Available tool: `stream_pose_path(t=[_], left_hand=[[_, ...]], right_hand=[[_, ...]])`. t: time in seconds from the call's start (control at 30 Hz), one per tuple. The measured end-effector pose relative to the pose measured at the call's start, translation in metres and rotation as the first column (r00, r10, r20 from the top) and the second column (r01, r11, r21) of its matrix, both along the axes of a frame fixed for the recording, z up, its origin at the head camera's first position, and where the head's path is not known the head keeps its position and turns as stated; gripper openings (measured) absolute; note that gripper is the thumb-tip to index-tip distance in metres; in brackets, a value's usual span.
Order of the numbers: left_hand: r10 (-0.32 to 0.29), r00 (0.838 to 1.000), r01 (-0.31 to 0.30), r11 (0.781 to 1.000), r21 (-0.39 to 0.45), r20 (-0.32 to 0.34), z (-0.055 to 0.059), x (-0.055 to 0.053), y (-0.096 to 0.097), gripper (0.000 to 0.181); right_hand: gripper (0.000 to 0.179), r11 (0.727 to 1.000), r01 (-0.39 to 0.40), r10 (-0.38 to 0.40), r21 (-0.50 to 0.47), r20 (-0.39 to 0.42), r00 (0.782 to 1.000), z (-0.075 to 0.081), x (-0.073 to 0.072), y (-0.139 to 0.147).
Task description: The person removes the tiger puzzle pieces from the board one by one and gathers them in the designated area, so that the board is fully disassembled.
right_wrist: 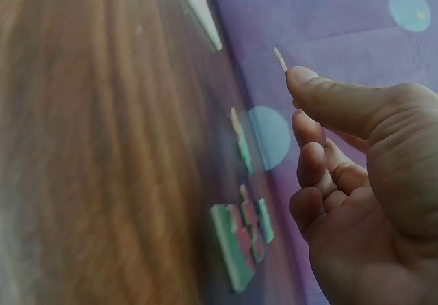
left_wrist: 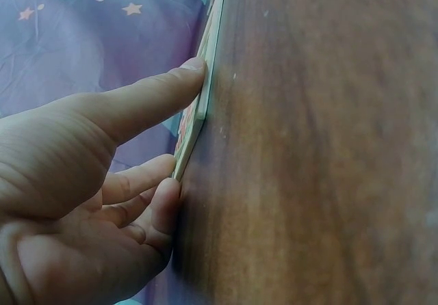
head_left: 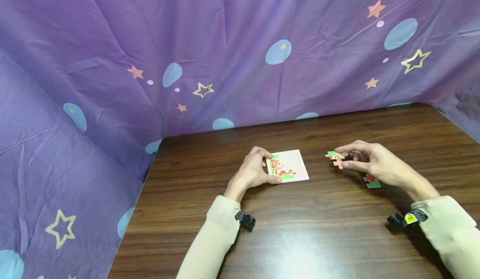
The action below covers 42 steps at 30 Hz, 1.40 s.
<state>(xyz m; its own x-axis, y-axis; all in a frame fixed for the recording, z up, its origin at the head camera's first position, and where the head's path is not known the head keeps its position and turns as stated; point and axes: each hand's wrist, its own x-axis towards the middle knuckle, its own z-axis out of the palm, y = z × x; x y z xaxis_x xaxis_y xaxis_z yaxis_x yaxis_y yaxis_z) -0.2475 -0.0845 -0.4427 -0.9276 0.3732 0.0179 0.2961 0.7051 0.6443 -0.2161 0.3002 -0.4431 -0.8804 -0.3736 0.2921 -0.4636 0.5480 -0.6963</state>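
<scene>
Right of the puzzle board (head_left: 298,165), your right hand (head_left: 376,163) pinches a jigsaw piece (right_wrist: 280,59); let your left hand (head_left: 252,169), gripping the board's left side, hold it steady

on the table (head_left: 277,220), the board (head_left: 298,160) lies between your hands, just right of your left hand (head_left: 253,170); that thumb touches its near edge, the fingers its far left corner. the fitted pieces (head_left: 288,174) sit on the board's left and near parts, beside your left hand. off to the right, your right hand (head_left: 371,162) has the held piece (right_wrist: 280,59) between its fingertips, above the table. below that hand lies the loose cluster (right_wrist: 236,243), with a single piece (right_wrist: 241,142) between it and the board. the curtain (head_left: 240,74) hangs ahead of both your hands, behind the table, and also beyond your left hand.
</scene>
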Motion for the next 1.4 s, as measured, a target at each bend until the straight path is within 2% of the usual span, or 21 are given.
stream_pose_path(t=[0.1,0.13,0.37,0.43,0.57,0.97,1.17,1.33,1.4], left_hand=[[-0.003,1.0,0.003,1.0,-0.002,-0.001,-0.001,-0.001,0.001,0.078],[-0.005,1.0,0.005,1.0,0.002,0.013,0.003,0.001,0.001,0.079],[-0.008,1.0,0.008,1.0,0.013,-0.02,-0.017,-0.012,-0.002,0.082],[-0.004,1.0,0.004,1.0,0.013,-0.001,-0.012,-0.01,-0.001,0.081],[0.005,1.0,-0.005,1.0,0.009,-0.005,-0.018,-0.015,-0.001,0.082],[0.014,1.0,-0.013,0.999,0.036,-0.025,-0.023,-0.016,0.0,0.082],[-0.006,1.0,0.006,1.0,0.009,-0.019,-0.016,-0.013,-0.001,0.081],[-0.002,1.0,0.002,1.0,0.003,0.008,0.001,-0.001,0.001,0.08],[-0.001,1.0,0.001,1.0,0.006,0.006,0.0,-0.002,0.0,0.082]], right_hand=[[0.041,1.0,0.007,-0.007,0.004,0.021,1.0,-0.005,0.002,0.003],[0.041,1.0,0.009,-0.009,0.001,0.028,1.0,-0.007,0.002,0.004],[0.043,1.0,0.012,-0.012,0.009,-0.01,1.0,-0.015,0.0,0.009],[0.043,1.0,-0.003,0.003,0.013,-0.03,1.0,-0.016,-0.002,0.01],[0.044,0.999,-0.025,0.026,0.022,-0.04,0.999,-0.019,-0.003,0.01],[0.041,0.999,-0.007,0.007,0.035,-0.015,1.0,-0.021,-0.001,0.009],[0.039,0.999,0.003,-0.002,0.053,-0.022,1.0,-0.022,0.0,0.009],[0.038,0.998,0.011,-0.01,0.059,-0.006,1.0,-0.022,0.0,0.009],[0.038,0.998,0.012,-0.012,0.062,-0.007,1.0,-0.022,0.0,0.009]])
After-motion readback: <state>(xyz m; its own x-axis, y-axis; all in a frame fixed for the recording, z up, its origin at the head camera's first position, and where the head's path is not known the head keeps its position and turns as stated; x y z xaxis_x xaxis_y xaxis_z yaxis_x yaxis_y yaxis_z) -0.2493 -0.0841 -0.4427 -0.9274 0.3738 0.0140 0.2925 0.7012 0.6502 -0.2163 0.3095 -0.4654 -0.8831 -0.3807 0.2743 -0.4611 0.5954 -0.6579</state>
